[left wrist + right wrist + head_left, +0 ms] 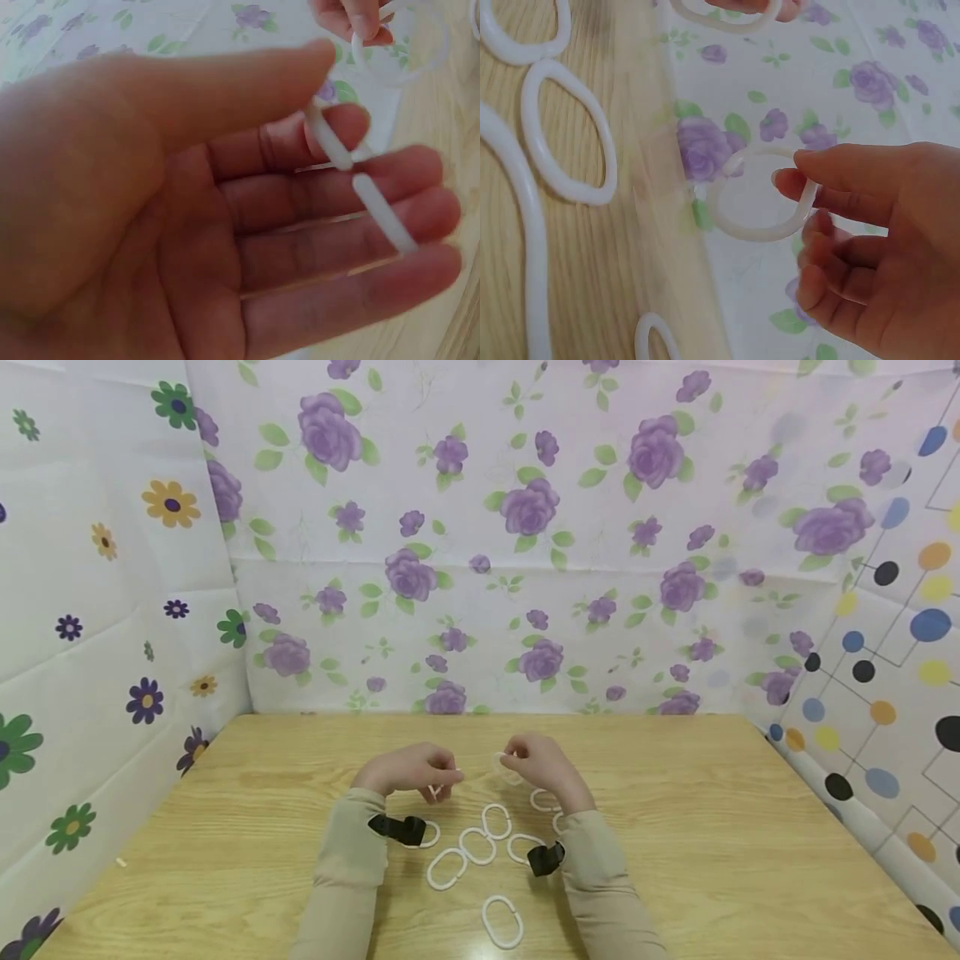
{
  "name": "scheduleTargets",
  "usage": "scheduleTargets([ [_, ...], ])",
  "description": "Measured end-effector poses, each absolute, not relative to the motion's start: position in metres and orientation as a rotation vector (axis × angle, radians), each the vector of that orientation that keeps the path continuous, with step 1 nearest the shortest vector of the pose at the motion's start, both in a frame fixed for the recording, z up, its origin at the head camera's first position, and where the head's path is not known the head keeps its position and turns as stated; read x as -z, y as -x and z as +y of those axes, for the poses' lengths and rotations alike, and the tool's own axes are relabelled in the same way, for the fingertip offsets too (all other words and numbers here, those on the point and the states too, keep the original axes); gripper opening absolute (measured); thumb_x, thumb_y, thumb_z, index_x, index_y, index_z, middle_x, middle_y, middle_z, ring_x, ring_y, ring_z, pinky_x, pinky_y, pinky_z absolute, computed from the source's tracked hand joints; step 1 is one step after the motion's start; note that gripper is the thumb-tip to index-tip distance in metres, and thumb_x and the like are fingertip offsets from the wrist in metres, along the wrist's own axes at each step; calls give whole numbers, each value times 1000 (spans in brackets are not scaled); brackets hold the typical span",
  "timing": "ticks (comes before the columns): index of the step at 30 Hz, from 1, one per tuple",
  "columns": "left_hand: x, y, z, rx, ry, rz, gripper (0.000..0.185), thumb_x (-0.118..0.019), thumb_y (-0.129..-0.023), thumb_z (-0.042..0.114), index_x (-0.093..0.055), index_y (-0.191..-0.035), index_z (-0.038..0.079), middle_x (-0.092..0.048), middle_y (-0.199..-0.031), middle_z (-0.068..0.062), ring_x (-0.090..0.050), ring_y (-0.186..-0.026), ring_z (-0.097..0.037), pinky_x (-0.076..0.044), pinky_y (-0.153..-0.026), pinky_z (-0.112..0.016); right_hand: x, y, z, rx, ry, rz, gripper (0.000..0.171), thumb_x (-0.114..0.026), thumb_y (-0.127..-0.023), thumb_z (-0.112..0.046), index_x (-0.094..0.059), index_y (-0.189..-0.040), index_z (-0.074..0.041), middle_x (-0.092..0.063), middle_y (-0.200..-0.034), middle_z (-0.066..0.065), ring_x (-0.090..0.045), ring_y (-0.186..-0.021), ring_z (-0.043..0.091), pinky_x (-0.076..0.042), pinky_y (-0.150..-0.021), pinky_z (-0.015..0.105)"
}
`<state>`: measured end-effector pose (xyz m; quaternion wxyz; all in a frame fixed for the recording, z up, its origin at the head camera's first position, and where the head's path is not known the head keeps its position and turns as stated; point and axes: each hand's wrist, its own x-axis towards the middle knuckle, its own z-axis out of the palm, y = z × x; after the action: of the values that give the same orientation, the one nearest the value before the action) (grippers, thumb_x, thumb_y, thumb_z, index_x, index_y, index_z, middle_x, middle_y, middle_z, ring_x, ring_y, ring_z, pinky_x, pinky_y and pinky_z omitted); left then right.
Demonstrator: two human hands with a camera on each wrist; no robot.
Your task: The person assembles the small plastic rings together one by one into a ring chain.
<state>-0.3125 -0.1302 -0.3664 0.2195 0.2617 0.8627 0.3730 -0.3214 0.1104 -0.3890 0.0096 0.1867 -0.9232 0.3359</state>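
My left hand [442, 781] hovers over the middle of the wooden table [712, 827] and pinches a white plastic ring [435, 791]. In the left wrist view the thumb and forefinger of this hand [337, 86] grip the split ring [375, 210], which crosses the fingers. My right hand [513, 758] is close beside it and pinches a second white ring [504, 763]. In the right wrist view the thumb and forefinger of the right hand [791, 171] hold that ring [754, 229] upright. The two rings are apart.
Several loose white rings lie on the table near my wrists, among them one [497, 821] in the middle, one [447, 868] nearer me and one [502, 921] at the front edge. Flowered sheets [525, 568] wall in the table at the back and sides.
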Motion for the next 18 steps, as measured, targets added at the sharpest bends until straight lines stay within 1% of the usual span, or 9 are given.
scheduleTargets([
  [3, 365, 311, -131, -1061, -751, 2385, 32, -50, -102, 27, -61, -85, 1, -64, -81, -11, -64, -75, -20, -57, -72, -34, 387, 320, 107, -1077, -577, -2842, 13, -63, -93, -20, -69, -88, -9, -56, -72, 2, -45, -65, 13, -37, -61, 27],
  [7, 364, 313, -132, -1098, -772, 2413, 33, -48, -102, 28, -62, -86, 2, -63, -83, -11, -64, -78, -20, -57, -73, -34, 381, 317, 106, -1107, -566, -2828, 13, -63, -93, -20, -68, -90, -8, -63, -75, 4, -51, -64, 12, -41, -61, 26],
  [12, 363, 314, -135, -1154, -810, 2403, 30, -50, -102, 26, -63, -88, 2, -63, -84, -10, -66, -87, -33, -57, -77, -33, 377, 316, 107, -1188, -602, -2838, 13, -62, -94, -19, -66, -89, -8, -66, -75, 14, -57, -60, 14, -43, -58, 26],
  [14, 361, 314, -135, -1157, -833, 2402, 27, -52, -101, 24, -65, -89, 2, -65, -86, -11, -66, -92, -38, -56, -80, -35, 375, 316, 108, -1238, -633, -2835, 13, -61, -95, -19, -64, -88, -8, -67, -75, 16, -59, -61, 15, -43, -60, 27],
  [16, 359, 313, -136, -1151, -840, 2417, 25, -54, -100, 24, -67, -92, 5, -67, -91, -10, -65, -94, -37, -54, -84, -37, 373, 315, 109, -1294, -674, -2826, 12, -61, -95, -18, -63, -88, -8, -67, -76, 18, -60, -62, 16, -43, -63, 28],
  [18, 357, 313, -136, -1147, -832, 2458, 23, -57, -98, 27, -69, -93, 8, -69, -97, -9, -64, -97, -31, -52, -88, -40, 371, 315, 109, -1348, -709, -2819, 12, -61, -95, -18, -62, -88, -9, -67, -76, 18, -60, -63, 17, -44, -68, 29],
])
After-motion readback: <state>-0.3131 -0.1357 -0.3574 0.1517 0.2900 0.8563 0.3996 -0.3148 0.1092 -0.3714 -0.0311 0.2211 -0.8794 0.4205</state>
